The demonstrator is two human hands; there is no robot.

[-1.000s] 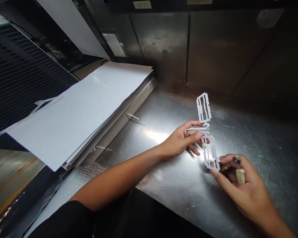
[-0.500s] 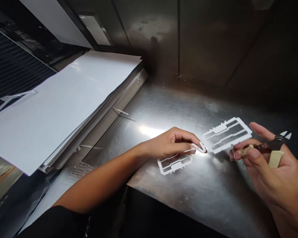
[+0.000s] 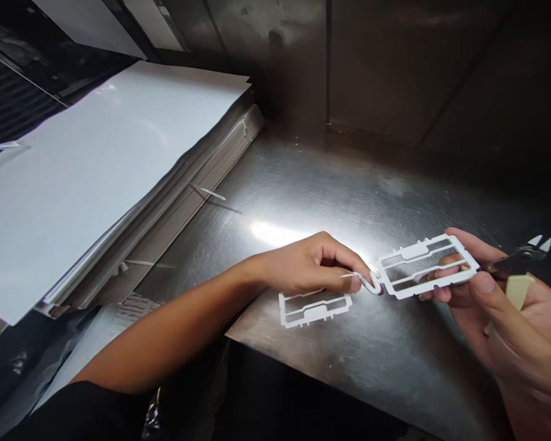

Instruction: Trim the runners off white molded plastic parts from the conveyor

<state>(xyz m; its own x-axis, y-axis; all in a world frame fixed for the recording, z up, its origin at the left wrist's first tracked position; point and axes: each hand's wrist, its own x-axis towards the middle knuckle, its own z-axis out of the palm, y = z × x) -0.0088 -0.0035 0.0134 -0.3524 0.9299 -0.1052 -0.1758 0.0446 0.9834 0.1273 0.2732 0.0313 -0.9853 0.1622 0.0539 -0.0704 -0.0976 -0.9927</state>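
Note:
My left hand [image 3: 310, 266] is closed, pinching a curved white plastic runner [image 3: 373, 283] between thumb and fingers. One white plastic frame [image 3: 413, 252] with long slots extends from the runner to the right. A second, similar frame [image 3: 316, 315] shows under my left hand, its top edge partly covered by the fingers. My right hand [image 3: 523, 331] grips the right end of the first frame between thumb and fingers. That hand also keeps hold of side cutters with cream handles [image 3: 518, 290], their jaws pointing away to the right and parted.
A shiny metal worktop [image 3: 275, 214] lies under both hands, its near corner close to my left forearm. At left rises a thick stack of large white sheets [image 3: 133, 147]. A thin white strip [image 3: 210, 193] sticks out of its side. A dark metal wall [image 3: 386, 67] stands behind.
My right hand has taken hold of the right-hand frame's end, with the side cutters shifted back in the palm. The view has shifted slightly, and the left hand keeps its pinch.

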